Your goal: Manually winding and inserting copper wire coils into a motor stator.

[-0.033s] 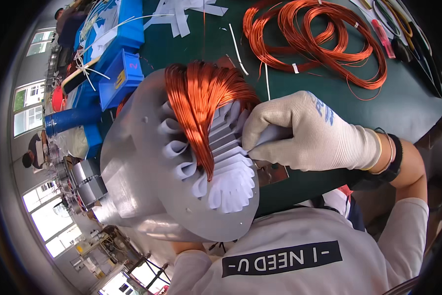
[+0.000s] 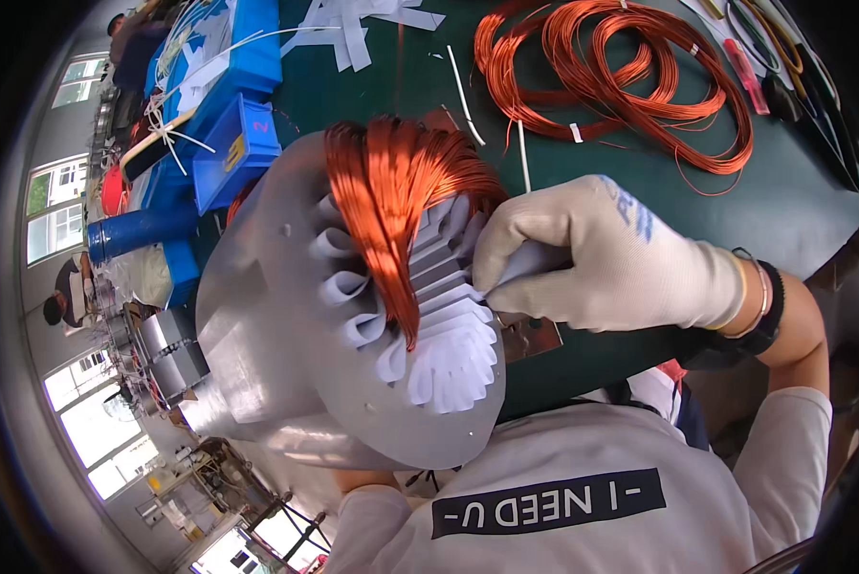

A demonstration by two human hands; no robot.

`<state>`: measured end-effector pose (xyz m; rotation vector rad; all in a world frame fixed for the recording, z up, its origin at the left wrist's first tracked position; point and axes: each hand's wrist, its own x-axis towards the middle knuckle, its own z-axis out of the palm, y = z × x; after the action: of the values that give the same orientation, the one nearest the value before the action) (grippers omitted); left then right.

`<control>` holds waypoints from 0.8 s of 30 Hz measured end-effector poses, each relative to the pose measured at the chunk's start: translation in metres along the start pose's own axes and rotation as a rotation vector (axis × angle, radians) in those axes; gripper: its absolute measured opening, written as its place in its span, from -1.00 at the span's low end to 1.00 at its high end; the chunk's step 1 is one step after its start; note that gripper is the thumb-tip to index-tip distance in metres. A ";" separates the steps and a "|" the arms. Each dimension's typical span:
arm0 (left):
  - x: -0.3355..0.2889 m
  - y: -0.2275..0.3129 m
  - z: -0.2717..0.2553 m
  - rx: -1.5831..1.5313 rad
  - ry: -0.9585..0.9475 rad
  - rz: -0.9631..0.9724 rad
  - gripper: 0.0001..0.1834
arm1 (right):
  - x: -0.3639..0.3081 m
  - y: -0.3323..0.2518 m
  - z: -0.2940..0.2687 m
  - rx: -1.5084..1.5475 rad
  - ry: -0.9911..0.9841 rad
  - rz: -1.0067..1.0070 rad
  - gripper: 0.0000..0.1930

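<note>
A rounded grey metal housing (image 2: 248,335) stands tilted in front of me, with a grey flat face around its opening. White paper slot liners (image 2: 453,359) stick out in a ring around that opening, some curled into loops. Over the upper part hangs a thick bundle of orange copper wire (image 2: 391,206), its lower end tapering down across the liners. At the right edge of the ring, my right hand (image 2: 592,258), in a white knit glove, is closed with thumb and index finger pinched on a paper slot liner. My left hand is out of sight behind the housing.
Coils of copper wire (image 2: 611,77) lie on the green tabletop (image 2: 783,210) at the back right. Loose white paper strips (image 2: 353,38) lie at the far middle. Blue bins (image 2: 243,153) stand at the left. A red-handled tool (image 2: 745,77) sits far right.
</note>
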<state>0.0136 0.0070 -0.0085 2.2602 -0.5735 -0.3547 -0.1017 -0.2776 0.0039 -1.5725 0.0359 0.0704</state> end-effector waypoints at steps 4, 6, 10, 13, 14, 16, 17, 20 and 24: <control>-0.002 0.000 -0.005 0.014 0.015 -0.017 -0.87 | -0.003 0.008 -0.004 -0.078 0.113 -0.197 -0.91; 0.001 -0.003 0.000 0.003 0.001 -0.023 -0.87 | -0.001 0.008 0.009 0.021 0.099 -0.129 -0.90; -0.001 -0.007 -0.006 0.002 -0.003 -0.019 -0.87 | -0.002 0.000 -0.010 0.017 0.047 -0.027 -0.94; -0.004 -0.004 -0.006 -0.011 -0.022 -0.005 -0.87 | 0.003 0.007 0.002 -0.087 0.095 -0.244 -0.92; -0.004 -0.003 -0.004 -0.017 -0.028 0.002 -0.87 | -0.001 0.000 0.001 -0.083 0.069 -0.129 -0.92; 0.039 0.006 0.027 -0.040 -0.016 0.022 -0.87 | -0.001 -0.006 0.004 -0.059 0.059 -0.091 -0.92; 0.041 0.007 0.032 -0.057 -0.028 0.036 -0.87 | -0.006 -0.005 0.002 -0.017 0.065 -0.036 -0.91; 0.038 0.006 0.036 -0.108 -0.056 0.070 -0.87 | -0.005 -0.004 0.004 -0.117 0.058 -0.076 -0.90; 0.020 -0.001 0.020 -0.147 -0.072 0.104 -0.87 | -0.005 0.008 0.004 -0.002 0.037 -0.145 -0.88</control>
<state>0.0224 -0.0143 -0.0242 2.0753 -0.6776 -0.4139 -0.1077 -0.2735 -0.0037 -1.5740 -0.0491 -0.0731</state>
